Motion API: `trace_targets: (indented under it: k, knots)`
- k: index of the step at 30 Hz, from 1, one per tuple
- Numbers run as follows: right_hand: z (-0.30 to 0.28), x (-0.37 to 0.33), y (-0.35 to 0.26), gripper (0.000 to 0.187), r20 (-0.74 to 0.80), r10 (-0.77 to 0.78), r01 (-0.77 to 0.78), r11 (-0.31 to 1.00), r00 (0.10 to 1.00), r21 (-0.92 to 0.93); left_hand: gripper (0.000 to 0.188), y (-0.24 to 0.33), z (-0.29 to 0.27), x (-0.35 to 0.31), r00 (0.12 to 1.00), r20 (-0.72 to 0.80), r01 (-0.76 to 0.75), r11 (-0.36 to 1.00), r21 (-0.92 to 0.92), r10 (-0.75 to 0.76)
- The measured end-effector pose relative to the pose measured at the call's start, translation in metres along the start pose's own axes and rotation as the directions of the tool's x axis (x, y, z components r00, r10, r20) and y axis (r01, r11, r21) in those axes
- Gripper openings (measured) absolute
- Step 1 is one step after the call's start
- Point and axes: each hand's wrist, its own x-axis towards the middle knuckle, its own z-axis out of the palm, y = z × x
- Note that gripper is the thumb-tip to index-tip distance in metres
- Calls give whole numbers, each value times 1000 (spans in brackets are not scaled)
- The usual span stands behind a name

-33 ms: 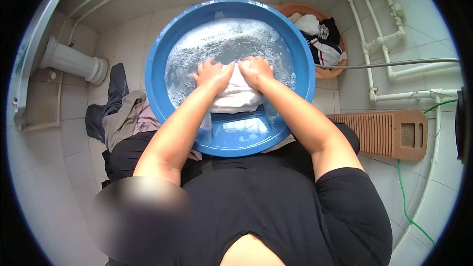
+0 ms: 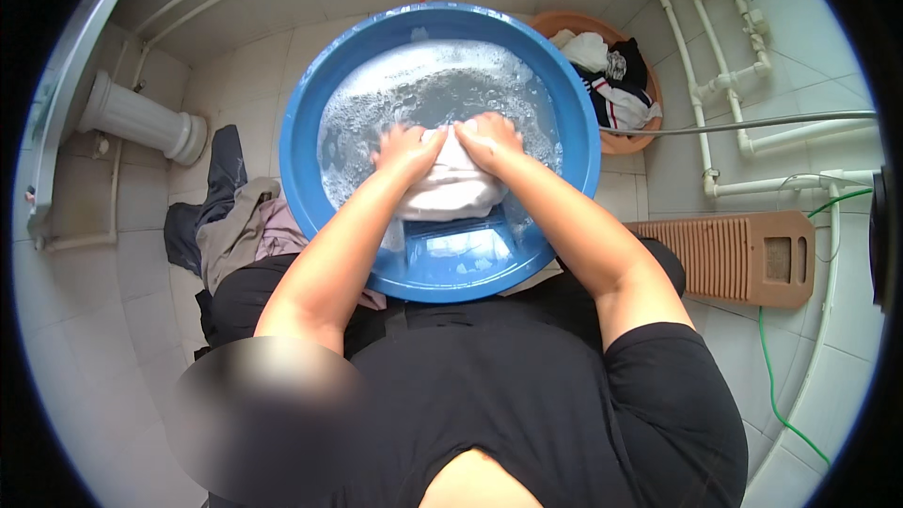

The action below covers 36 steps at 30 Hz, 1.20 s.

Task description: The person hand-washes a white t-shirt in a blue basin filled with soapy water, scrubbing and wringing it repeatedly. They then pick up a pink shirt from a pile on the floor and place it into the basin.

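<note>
A large round blue washtub (image 2: 299, 141) of sudsy water stands right before me, with white foam (image 2: 423, 61) gathered along its far side. Inside it, a wet white cloth (image 2: 451, 196) is bunched over the tub's sloping near ledge (image 2: 461, 254); what kind of garment it is I cannot make out. My left hand (image 2: 406, 149) grips the cloth's far left part, its fingers blurred and partly in the water. Close beside it, my right hand (image 2: 489, 139) is closed on the far right part. Both thumbs press on the cloth, nearly meeting.
An orange basin (image 2: 621, 143) of white and black clothes stands behind the tub at right. Nearer lies a brown ridged washboard (image 2: 724, 259). Dark, grey and pink clothes (image 2: 230, 226) lie on the tiles at left. A grey hose (image 2: 752, 121), white pipes (image 2: 691, 47) and a green cord (image 2: 776, 395) run at right.
The tub sits slightly nearer to me in the view. My fingers have shifted a little on the white cloth and look more blurred; both hands keep their grip.
</note>
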Motion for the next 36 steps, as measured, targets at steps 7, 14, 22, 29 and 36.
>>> trace_targets:
  k: [7,14,22,29,36]
  knots:
    - [-13,-95,0,36,-171,-422,451,771,890,449,27,-6,-16,-92,859,-407,-487,736,-471,309]
    - [10,-43,6,34,-125,-229,261,842,965,471,28,-2,1,-34,974,-76,-223,830,-512,214]
    - [-14,-81,-2,50,-34,-317,307,877,948,370,35,-16,-7,-81,961,-147,-277,820,-500,235]
    - [9,-72,7,27,-100,-336,343,815,936,468,25,-15,5,-67,888,-201,-458,829,-319,413]
    - [-5,-25,-1,56,312,-167,84,961,935,262,42,-19,-12,-33,944,207,-102,823,-559,257]
